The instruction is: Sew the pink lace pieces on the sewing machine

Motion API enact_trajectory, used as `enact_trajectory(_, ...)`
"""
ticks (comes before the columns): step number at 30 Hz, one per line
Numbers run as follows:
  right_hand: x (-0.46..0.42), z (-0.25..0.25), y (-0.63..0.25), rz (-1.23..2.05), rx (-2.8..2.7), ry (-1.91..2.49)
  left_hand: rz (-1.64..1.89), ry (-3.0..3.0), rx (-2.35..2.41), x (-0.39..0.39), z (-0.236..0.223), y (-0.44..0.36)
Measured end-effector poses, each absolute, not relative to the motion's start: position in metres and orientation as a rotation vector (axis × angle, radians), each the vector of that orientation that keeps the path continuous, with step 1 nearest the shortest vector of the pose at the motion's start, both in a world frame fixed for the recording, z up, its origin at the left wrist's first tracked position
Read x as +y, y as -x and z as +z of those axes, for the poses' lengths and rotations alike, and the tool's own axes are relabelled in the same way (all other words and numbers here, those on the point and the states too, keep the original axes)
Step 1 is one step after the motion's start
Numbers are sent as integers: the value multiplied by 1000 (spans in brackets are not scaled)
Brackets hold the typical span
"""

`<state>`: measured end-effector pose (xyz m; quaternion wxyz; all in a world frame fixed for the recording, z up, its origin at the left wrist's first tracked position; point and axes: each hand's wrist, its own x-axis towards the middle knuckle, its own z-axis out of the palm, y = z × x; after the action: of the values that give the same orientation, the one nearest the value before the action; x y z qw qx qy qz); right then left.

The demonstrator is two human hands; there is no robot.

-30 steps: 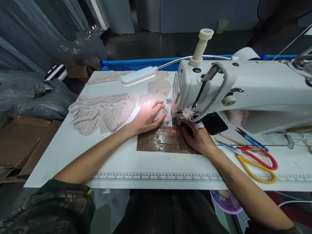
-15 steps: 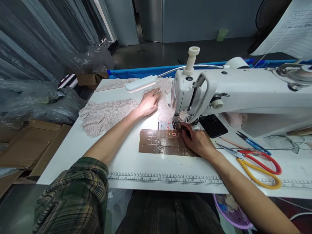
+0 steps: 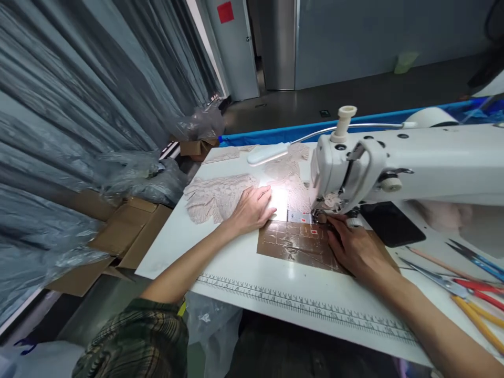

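Note:
My left hand [image 3: 252,209] lies flat, fingers together, on the white table [image 3: 236,262] beside a beige lace piece [image 3: 214,197], just left of the lit spot under the lamp. My right hand [image 3: 352,245] rests on the brown taped patch [image 3: 293,240] with its fingertips up at the presser foot of the white sewing machine [image 3: 394,168]. What those fingertips pinch is hidden. More lace [image 3: 293,184] runs under the needle area.
A gooseneck lamp [image 3: 271,153] hangs over the lace. A black phone [image 3: 389,224], a pencil, blue snips and red and yellow scissors [image 3: 472,296] lie at the right. A printed ruler [image 3: 307,307] edges the table. Cardboard boxes [image 3: 122,236] and plastic sheeting stand left.
My left hand has slid from the lace near the machine head back toward me and to the left. My head has turned left, showing more of the plastic curtain. The right hand stays at the presser foot.

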<state>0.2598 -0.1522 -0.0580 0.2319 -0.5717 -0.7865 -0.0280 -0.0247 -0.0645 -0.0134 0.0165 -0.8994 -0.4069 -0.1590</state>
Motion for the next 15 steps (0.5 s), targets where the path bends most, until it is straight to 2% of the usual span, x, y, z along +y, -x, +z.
enact_trajectory(6, -151, -62, -261, -159, -2193, 1475, -822, 2407, -1835, -63, -16, 70)
enact_trajectory(15, -151, -63, -262, -79, -2138, 1556, -1005, 2393, -1905, -59, -13, 87)
